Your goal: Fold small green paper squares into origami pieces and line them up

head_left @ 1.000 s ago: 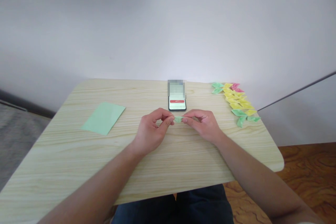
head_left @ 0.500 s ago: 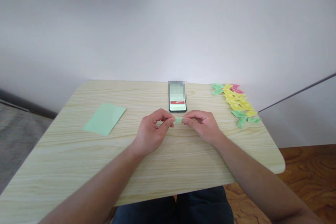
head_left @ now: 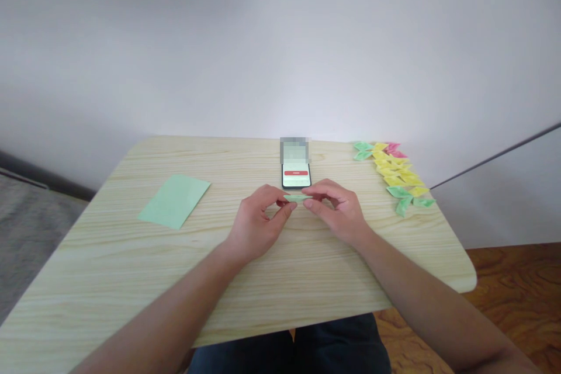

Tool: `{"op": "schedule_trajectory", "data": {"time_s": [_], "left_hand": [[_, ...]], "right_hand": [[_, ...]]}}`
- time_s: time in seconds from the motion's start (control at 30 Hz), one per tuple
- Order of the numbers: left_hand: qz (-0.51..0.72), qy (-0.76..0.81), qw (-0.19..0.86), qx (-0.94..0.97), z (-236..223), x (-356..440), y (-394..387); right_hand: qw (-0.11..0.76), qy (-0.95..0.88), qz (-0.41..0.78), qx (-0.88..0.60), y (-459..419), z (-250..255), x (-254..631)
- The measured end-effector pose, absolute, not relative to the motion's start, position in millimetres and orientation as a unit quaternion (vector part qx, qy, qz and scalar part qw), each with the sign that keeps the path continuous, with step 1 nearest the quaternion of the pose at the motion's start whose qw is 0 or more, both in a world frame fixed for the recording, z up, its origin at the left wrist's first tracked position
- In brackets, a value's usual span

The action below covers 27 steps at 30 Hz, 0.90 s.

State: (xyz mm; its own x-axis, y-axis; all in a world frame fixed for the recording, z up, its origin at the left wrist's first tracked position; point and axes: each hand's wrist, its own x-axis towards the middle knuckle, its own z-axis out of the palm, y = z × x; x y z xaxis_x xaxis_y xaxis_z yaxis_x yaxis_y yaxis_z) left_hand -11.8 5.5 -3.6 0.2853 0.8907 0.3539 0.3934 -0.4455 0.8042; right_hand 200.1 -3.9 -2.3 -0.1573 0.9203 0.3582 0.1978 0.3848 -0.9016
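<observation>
A small folded piece of green paper [head_left: 298, 197] is held between both hands just in front of the phone. My left hand [head_left: 258, 222] pinches its left end between thumb and fingers. At the other end, my right hand [head_left: 339, 210] has its thumb and index finger closed on the paper. Fingertips cover both ends, so only the narrow middle strip shows. The phone [head_left: 296, 178] lies on the table right behind the hands, its lit screen showing a red bar and its upper part blurred out.
On the pale wooden table [head_left: 131, 280], a flat green paper sheet [head_left: 175, 201] lies to the left. Several folded paper pieces [head_left: 397, 172], in green, yellow and pink, line the right side. A white wall [head_left: 280, 47] stands along the back edge.
The folded green paper has tilted in the fingers and now looks longer and flatter. Both hands have shifted their grip slightly. Other things on the table stay put.
</observation>
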Motion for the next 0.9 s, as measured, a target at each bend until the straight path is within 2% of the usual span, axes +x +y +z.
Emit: {"op": "schedule_trajectory", "data": {"time_s": [0.2, 0.5, 0.9], "left_hand": [[0.420, 0.411, 0.226, 0.777, -6.3, -10.6, 4.6], [0.424, 0.423, 0.195, 0.776, -5.4, -9.0, 2.7], [0.441, 0.431, 0.205, 0.760, -6.4, -8.6, 1.0]], "right_hand": [[0.497, -0.705, 0.277, -0.422, -8.4, 3.4, 197.1], [0.488, -0.706, 0.296, -0.419, -8.8, 3.6, 197.1], [0.464, -0.707, 0.345, -0.407, -8.1, 1.2, 197.6]]}}
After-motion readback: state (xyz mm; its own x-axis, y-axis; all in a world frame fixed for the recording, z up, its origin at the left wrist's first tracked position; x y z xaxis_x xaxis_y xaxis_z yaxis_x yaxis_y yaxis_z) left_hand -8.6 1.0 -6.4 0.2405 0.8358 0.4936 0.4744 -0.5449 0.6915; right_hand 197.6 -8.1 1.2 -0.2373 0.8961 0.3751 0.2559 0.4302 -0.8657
